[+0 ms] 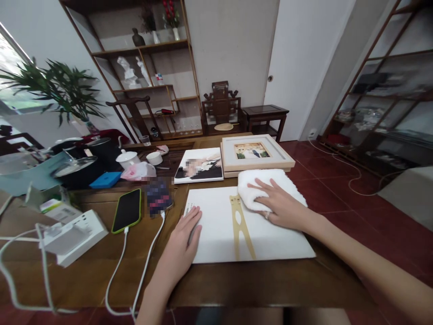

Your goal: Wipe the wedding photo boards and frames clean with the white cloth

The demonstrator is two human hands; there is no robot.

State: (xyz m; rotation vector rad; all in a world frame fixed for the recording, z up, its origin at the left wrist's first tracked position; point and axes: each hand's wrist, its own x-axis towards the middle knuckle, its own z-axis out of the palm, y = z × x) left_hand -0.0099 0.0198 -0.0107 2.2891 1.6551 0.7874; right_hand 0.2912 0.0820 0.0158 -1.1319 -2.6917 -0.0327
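A white rectangular panel [213,239] lies flat on the table before me, a tan A-shaped stand [242,232] fixed to its face by small metal fittings. Near the left edge of the panel, my left hand [184,239] rests flat with fingers stretched out, partly covering some small print. My right hand [279,203] lies spread over a folded white towel [248,180], pressing it onto the upper right of the panel. Part of the panel's right side is hidden under the towel and my forearm.
Behind the panel lie a wooden picture frame [284,158] and a photo panel [199,171]. To the left are a charging phone [126,211], a second cabled device [158,196], a white power strip [83,239], a blue box [105,179] and a lidded pan [76,171].
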